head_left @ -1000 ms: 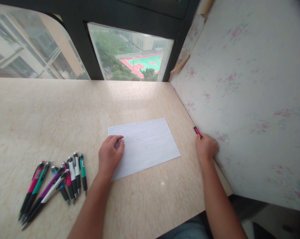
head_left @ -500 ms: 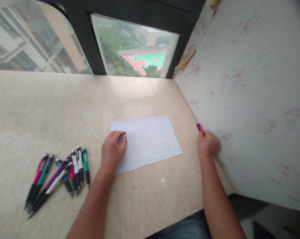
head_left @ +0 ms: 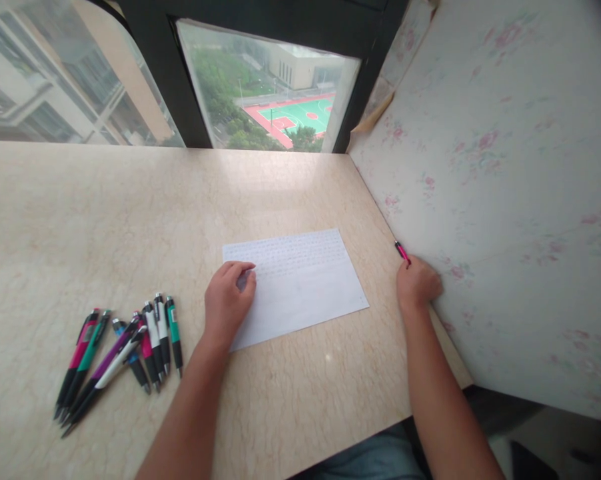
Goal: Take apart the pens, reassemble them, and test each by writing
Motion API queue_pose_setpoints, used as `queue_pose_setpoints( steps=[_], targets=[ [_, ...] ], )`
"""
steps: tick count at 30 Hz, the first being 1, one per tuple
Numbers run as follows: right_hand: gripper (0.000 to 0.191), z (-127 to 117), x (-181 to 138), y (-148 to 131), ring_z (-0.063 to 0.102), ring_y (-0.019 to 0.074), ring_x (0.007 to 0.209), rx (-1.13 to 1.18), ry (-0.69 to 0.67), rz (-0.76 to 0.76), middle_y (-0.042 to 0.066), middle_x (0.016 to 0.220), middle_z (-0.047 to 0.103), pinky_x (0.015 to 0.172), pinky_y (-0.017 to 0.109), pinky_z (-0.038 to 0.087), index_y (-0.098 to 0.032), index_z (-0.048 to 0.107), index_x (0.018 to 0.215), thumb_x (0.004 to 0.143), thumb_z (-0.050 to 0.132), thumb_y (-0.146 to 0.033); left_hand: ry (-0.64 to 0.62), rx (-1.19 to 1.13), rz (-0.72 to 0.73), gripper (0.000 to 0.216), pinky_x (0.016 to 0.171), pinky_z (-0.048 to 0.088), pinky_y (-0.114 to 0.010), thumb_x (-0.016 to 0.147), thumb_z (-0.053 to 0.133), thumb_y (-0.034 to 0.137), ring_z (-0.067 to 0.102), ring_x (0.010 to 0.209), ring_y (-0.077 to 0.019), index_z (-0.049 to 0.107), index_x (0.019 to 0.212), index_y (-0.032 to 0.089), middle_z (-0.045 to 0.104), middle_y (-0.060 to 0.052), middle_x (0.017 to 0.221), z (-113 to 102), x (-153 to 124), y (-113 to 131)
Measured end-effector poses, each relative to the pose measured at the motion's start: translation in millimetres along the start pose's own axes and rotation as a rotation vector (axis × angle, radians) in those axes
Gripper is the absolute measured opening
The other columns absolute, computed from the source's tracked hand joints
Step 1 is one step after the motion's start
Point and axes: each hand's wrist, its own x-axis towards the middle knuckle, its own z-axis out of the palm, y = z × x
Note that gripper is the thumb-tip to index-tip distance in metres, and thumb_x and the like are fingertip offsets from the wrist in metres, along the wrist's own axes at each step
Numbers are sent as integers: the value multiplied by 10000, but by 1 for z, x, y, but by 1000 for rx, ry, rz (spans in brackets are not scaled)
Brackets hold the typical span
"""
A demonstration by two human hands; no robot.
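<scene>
A white sheet of paper [head_left: 300, 283] with faint handwritten lines across its upper half lies on the beige marble-look table [head_left: 130, 213]. My left hand [head_left: 226, 300] rests on the sheet's left edge, fingers curled loosely and pressed down on it. My right hand [head_left: 418, 283] sits at the table's right edge against the wall, closed around a pink pen [head_left: 402, 252] whose end sticks out beyond the fingers. The rest of that pen is hidden inside the hand.
Several pens [head_left: 125, 350] in pink, green, purple, white and black lie in a loose bunch at the front left. A floral-papered wall [head_left: 505, 200] bounds the table on the right. A dark-framed window [head_left: 275, 93] runs along the back.
Both hands hold their places on the sheet and the pen. Only the view has shifted slightly.
</scene>
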Motion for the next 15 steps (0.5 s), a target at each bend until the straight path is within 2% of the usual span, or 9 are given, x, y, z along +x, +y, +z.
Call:
queue_pose_setpoints(
  steps=[11, 15],
  targets=[
    [331, -2, -1, -2, 604, 224, 632, 26, 49, -8, 156, 808, 730, 550, 311, 295, -191, 763, 1002, 852, 483, -284, 0, -23, 0, 188, 822, 499, -352, 863, 520, 277, 634, 889, -223, 666, 937, 185, 678, -73, 972, 0, 1, 0],
    [348, -6, -11, -1, 603, 224, 654, 163, 58, -119, 146, 827, 740, 586, 314, 349, -170, 763, 1011, 864, 465, -271, 8, -29, -11, 176, 838, 502, -361, 866, 516, 260, 637, 892, -220, 666, 921, 186, 685, -75, 961, 1, -1, 1]
  ],
)
